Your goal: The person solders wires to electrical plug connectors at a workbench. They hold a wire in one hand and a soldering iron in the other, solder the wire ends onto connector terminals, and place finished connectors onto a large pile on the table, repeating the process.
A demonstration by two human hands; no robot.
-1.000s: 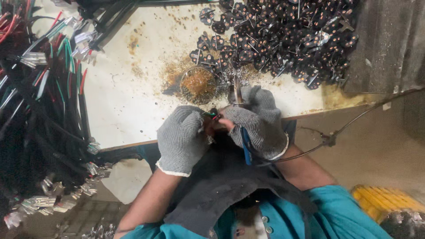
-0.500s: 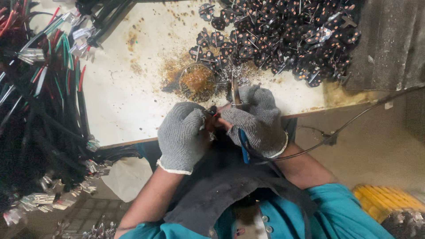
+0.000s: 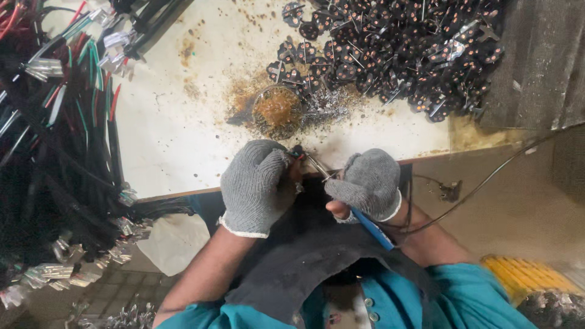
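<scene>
Blue-handled soldering iron (image 3: 370, 226) gripped in closed right hand (image 3: 365, 183), tip angled up-left toward small part (image 3: 297, 152) pinched by left hand (image 3: 253, 186), at stained white table (image 3: 183, 146) edge.

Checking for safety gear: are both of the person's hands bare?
No, the left hand and the right hand each wear a grey knit glove.

The left hand (image 3: 256, 186) is covering whatever small part it is pinching; only a red and dark tip is peeking out at its two o'clock, too small to identify. The right hand (image 3: 367, 183) is hiding most of the blue-handled tool (image 3: 372, 228), whose thin metal tip is blurring toward ten o'clock. The pile of dark round parts (image 3: 396, 49) is running off the frame at twelve o'clock. The wire bundles (image 3: 55, 152) are being cut off at nine o'clock.
</scene>
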